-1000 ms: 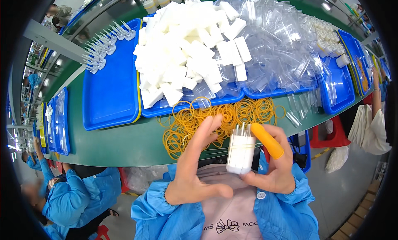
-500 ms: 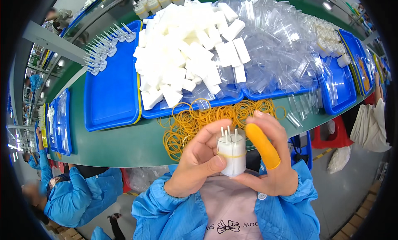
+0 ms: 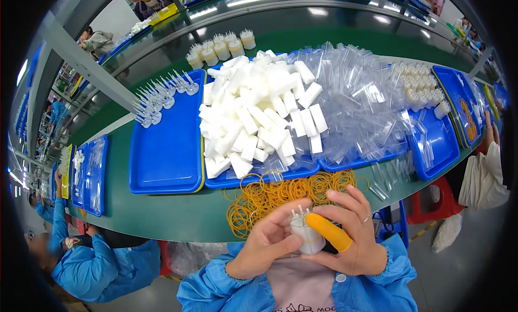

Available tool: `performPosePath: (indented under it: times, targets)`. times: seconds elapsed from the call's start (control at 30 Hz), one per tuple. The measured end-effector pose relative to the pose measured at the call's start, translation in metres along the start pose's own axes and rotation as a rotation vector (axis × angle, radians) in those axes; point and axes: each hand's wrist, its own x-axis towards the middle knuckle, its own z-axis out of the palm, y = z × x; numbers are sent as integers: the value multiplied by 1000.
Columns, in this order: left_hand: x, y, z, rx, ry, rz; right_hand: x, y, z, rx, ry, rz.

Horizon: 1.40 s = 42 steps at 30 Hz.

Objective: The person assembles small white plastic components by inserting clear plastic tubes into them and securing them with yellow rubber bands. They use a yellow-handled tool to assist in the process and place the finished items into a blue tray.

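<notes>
Since the earlier pictures, we have drawn the small white bundle [image 3: 306,235] lower and closer to our chest, and both hands have closed in around it where before it was held up higher and more exposed. Our left hand [image 3: 264,247] wraps its fingers around the near-left side, thumb pressing against the bundle. Our right hand [image 3: 353,236] cups the other side, its index finger in an orange rubber finger cot [image 3: 328,231] lying across the front. Neither hand is spread; both are pressed around the bundle, which seems held this tightly so its pieces stay together. Short white prongs stick up from its top. We cannot tell whether a band already circles it.

Just beyond our fingertips lies a loose heap of yellow rubber bands [image 3: 280,196] on the green tabletop [image 3: 178,215], placed within easy reach. Farther out from our hands sits a blue tray [image 3: 167,150], mostly bare, ahead and to our left. Straight ahead is a big pile of white foam blocks [image 3: 259,112], and ahead to our right a mound of clear plastic sleeves [image 3: 356,101]. Small clear pointed parts [image 3: 159,99] stand beyond the bare tray, and finished white bundles [image 3: 218,48] stand farther off still.

Around us is a long factory line. A co-worker in a blue smock [image 3: 102,263] sits to our left, and more people work along distant benches.
</notes>
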Motion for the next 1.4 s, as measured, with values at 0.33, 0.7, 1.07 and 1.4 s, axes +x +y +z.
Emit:
performPosePath:
  times: [0.33, 0.7, 1.07, 1.4]
  targets:
    - [3, -7, -3, -355, -101, -255, 5, 2, -14, 120, -113, 39]
    - [7, -14, 3, -123, -18, -165, 0, 5, -2, -58, -53, 13]
    - [11, -18, 0, -236, -26, -224, -4, 11, 0, -16, 4, 40]
    - [16, -14, 2, -341, -117, -293, -4, 20, -4, 199, -12, 130]
